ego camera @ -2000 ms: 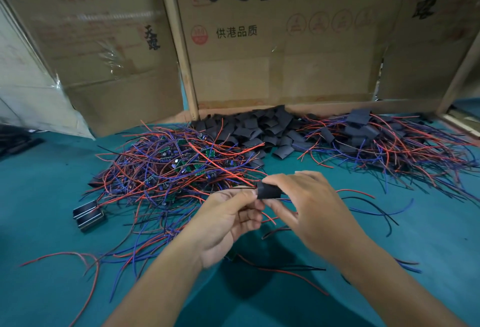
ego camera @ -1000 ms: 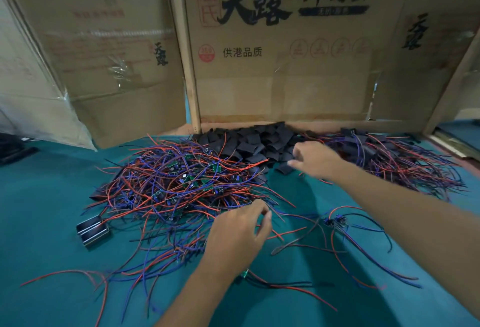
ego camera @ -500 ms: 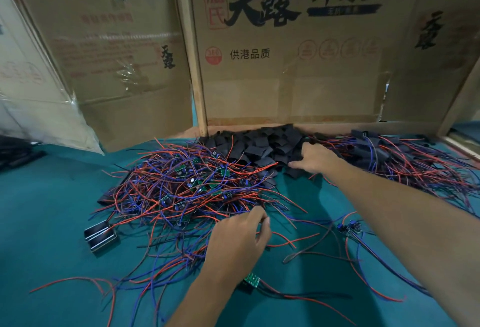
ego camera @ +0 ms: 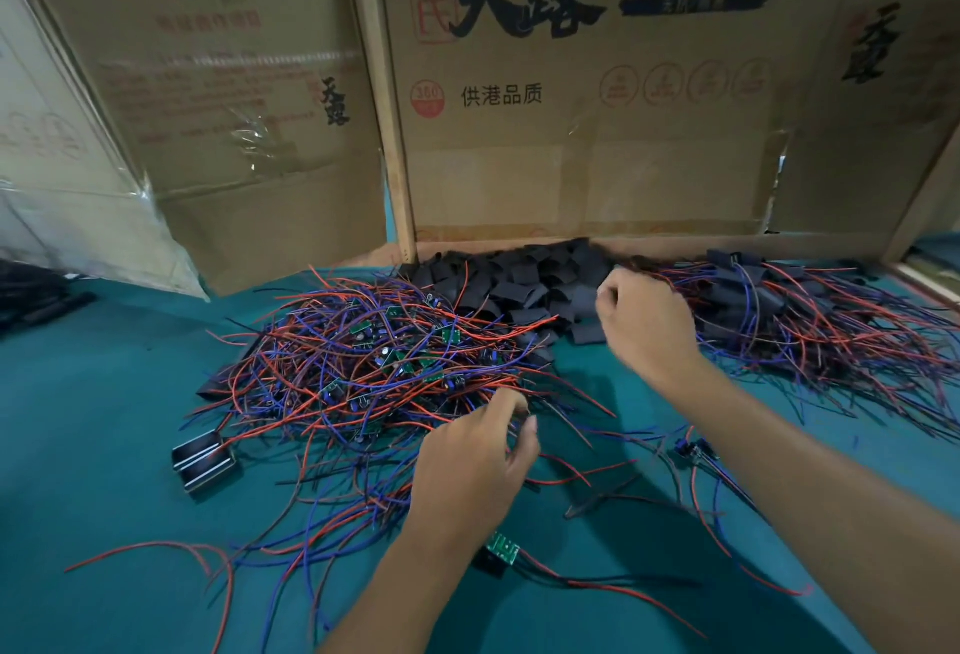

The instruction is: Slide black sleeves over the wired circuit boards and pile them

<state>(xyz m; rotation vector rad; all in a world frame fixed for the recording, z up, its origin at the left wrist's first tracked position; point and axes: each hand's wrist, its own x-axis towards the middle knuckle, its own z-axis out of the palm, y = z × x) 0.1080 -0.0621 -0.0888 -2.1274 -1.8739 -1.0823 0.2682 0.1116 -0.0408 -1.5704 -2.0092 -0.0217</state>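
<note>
Left hand (ego camera: 470,471), fingers curled, pinching wires at near edge of tangled heap of red-and-blue-wired green circuit boards (ego camera: 374,367) on teal tabletop (ego camera: 93,445). Right hand (ego camera: 644,326), fingers curled, at near edge of pile of flat black sleeves (ego camera: 519,284) against cardboard wall (ego camera: 571,160) at far edge; whether it grips one, cannot tell. Sleeved boards with wires (ego camera: 810,310) heaped far right. Loose green board (ego camera: 503,548) beneath left wrist. Hands apart.
</note>
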